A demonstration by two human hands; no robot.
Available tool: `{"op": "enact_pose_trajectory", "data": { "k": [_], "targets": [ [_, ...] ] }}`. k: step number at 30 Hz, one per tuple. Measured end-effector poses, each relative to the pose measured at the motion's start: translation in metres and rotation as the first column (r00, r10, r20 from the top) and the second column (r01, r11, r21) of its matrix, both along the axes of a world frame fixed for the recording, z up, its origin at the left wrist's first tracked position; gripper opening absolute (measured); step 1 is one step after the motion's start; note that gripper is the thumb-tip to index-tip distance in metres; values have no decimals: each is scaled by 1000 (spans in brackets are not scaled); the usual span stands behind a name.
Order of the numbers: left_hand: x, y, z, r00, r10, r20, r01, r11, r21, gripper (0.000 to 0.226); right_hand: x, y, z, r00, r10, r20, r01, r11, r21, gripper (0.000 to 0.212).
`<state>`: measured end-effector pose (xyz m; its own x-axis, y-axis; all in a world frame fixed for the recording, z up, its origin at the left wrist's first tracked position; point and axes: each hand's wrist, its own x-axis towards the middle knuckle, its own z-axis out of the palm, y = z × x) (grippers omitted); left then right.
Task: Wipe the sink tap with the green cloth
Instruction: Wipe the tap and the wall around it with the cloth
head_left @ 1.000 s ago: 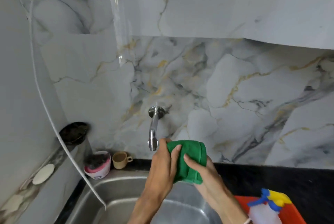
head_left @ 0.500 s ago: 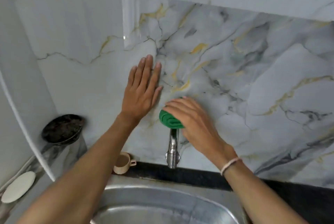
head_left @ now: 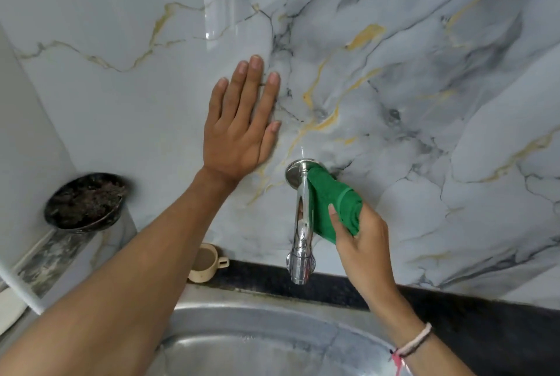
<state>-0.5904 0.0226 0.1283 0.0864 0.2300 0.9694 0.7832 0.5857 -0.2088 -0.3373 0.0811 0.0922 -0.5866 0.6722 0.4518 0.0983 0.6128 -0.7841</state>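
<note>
A chrome tap point(head_left: 300, 233) juts from the marble wall and hangs down over the steel sink point(head_left: 242, 333). The folded green cloth point(head_left: 331, 207) is pressed against the tap's right side, from the wall flange down along the spout. My right hand point(head_left: 362, 242) grips the cloth from below and to the right, thumb on its front. My left hand point(head_left: 239, 127) lies flat on the wall, fingers spread, up and left of the tap, holding nothing.
A small beige cup point(head_left: 206, 263) stands on the dark counter strip point(head_left: 454, 306) left of the tap. A black dish of dark matter point(head_left: 85, 201) sits on a ledge at the left. A white hose point(head_left: 18, 287) crosses the lower left corner.
One second ago both hands held the cloth beside the spout. Since then my left hand went to the wall, and my right hand slid the cloth from the tap's top down its right side.
</note>
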Motion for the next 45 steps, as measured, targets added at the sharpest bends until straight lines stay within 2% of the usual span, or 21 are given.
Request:
{"op": "enact_pose_trajectory", "data": {
  "k": [2,4,5,7,9,10,14,17,18,20,21,24,26,28,30,31,33,35,37,41,45],
  "targets": [
    [0,1,0,1000,5,-3,-5,1000,0,64,1,0,-11,998,-26,-58,11,971,-238,16],
    [1,0,0,1000,22,-17,-22,1000,4,65,5,0,-28,995,-52,-85,-2,846,-533,17],
    [0,1,-1,999,28,-20,-28,1000,6,65,6,0,-37,993,-48,-105,-39,715,-698,19],
    [-1,1,-1,999,26,-23,-26,1000,8,65,0,-5,-52,981,-6,-194,-182,315,-931,30],
    [-2,2,-1,999,32,-33,-32,999,11,65,-16,-15,-54,956,15,-293,-293,-22,-956,37],
    [-2,2,-2,999,37,-35,-37,999,12,65,-26,-20,-50,943,16,-332,-328,-118,-937,38],
    [-5,2,-4,998,44,-46,-44,999,10,65,-63,-32,-22,849,4,-528,-517,-192,-834,28],
    [-5,2,-4,997,49,-55,-48,999,8,65,-63,-33,-20,808,-50,-587,-582,-225,-781,55],
    [-5,1,-4,997,53,-62,-53,999,8,65,-58,-30,-24,800,-48,-598,-590,-246,-769,52],
    [-5,2,-2,995,59,-75,-58,998,7,64,-48,-26,-29,838,-33,-545,-540,-199,-818,30],
    [-4,2,-2,996,53,-74,-53,999,7,64,-44,-24,-31,853,-56,-520,-521,-177,-835,29],
    [-5,2,-3,997,44,-66,-43,999,11,63,-28,-21,-27,866,-139,-479,-495,-111,-862,48],
    [-5,2,-3,997,41,-62,-41,999,10,64,-15,-18,-24,855,-208,-475,-481,25,-876,53],
    [-5,3,-3,998,36,-60,-35,999,14,64,-3,-12,-16,814,-298,-498,-433,260,-863,49],
    [-5,3,-3,997,43,-64,-42,999,17,64,3,-9,7,834,-242,-497,-251,635,-730,31],
    [-5,3,-3,997,45,-63,-44,999,17,64,4,-11,21,899,-125,-420,-154,807,-570,29],
    [-5,3,-3,997,46,-59,-45,999,15,64,3,-18,41,993,113,-39,-118,974,-192,31],
    [-4,2,-3,997,52,-59,-51,999,16,65,2,-27,44,899,93,427,-185,966,179,78],
    [-4,2,-3,997,52,-55,-51,999,15,65,-3,-37,47,863,-76,500,-144,910,388,112],
    [-3,2,-2,997,60,-54,-59,998,20,65,-25,-46,51,832,-159,531,-98,901,423,118],
    [-3,2,-2,996,74,-51,-73,997,13,65,-31,-55,33,832,-276,481,-90,789,608,103]
  ]
}}
